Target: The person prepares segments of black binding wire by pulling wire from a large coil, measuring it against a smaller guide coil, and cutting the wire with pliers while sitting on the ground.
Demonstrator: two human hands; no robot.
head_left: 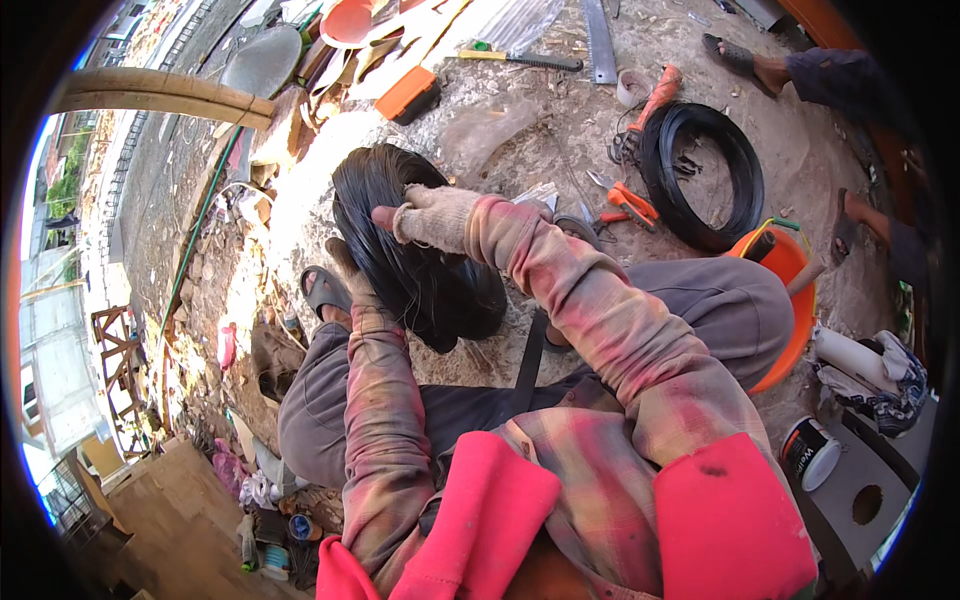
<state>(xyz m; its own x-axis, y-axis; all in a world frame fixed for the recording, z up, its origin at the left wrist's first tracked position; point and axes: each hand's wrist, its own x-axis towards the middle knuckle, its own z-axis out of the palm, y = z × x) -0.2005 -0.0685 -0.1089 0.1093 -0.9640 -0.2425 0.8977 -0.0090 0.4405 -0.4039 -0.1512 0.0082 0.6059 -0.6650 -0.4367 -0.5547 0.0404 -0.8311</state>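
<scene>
2 masses of black wire are in view: the task's thing, 1 thick wire bundle (430, 290), sits between the person's 2 legs, and 1 wire coil (655, 170) lies flat to the right. The right hand (437, 217), in a pale glove, is bent over the bundle's upper right side with its fingers partly curled; I cannot tell whether it pinches any strands. The left hand (345, 262) lies against the bundle's left side, its grip partly hidden, so I cannot tell how tightly it closes. Farther out are 1 hammer (530, 61), 1 saw blade (599, 40), 1 orange-and-black box (407, 95) and 1 orange bucket (803, 300). The bundle's lower edge comes close to the lap, and the 2 legs bound its sides. Room opens beyond its far edge, over ground with 1 clear plastic sheet (485, 130); toward the coil, 1 orange-handled tool (636, 207) narrows the gap. 2 sandalled feet (738, 58) of a co-worker stand past the coil.
</scene>
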